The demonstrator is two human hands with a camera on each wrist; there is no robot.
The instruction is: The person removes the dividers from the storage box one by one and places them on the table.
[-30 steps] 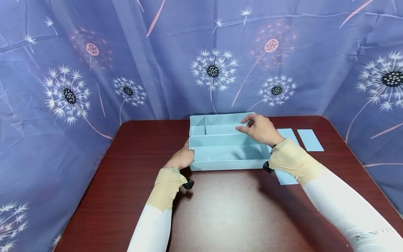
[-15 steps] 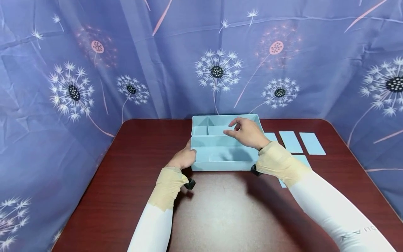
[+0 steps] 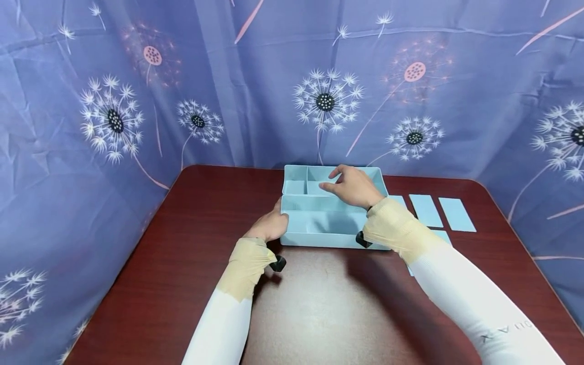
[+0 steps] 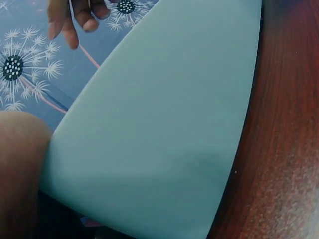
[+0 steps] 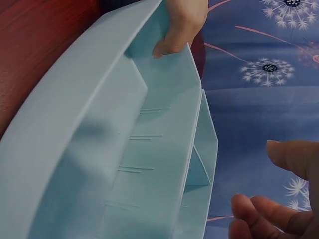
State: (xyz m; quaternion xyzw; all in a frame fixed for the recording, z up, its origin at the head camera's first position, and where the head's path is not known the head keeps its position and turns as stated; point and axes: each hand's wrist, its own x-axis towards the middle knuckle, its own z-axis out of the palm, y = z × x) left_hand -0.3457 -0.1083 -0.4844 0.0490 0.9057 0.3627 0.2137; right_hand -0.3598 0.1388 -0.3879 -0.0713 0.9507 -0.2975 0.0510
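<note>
A light blue storage box with a long front compartment point(image 3: 296, 240) and a rear section point(image 3: 295, 186) stands near the back of the table. A divider point(image 3: 307, 179) splits the rear section near its left end. My left hand point(image 3: 267, 225) grips the front compartment's left wall, its thumb over the rim inside. In the right wrist view, that left hand point(image 5: 185, 22) shows at the box's end. My right hand point(image 3: 353, 187) hovers above the box, thumb and fingers apart and loosely bent, holding nothing. Smooth outer wall point(image 4: 149, 119) fills much of the left wrist view.
Right of the box lie several flat light blue panels, among them a far right panel point(image 3: 458, 215) and the panel beside it point(image 3: 426, 211); my right forearm point(image 3: 438, 263) partly covers others. A purple dandelion-print curtain point(image 3: 255, 101) hangs behind the dark red wooden table point(image 3: 201, 218).
My right hand has moved left along the box, from its right end to above the rear section. My left hand keeps its hold. The head view has shifted slightly.
</note>
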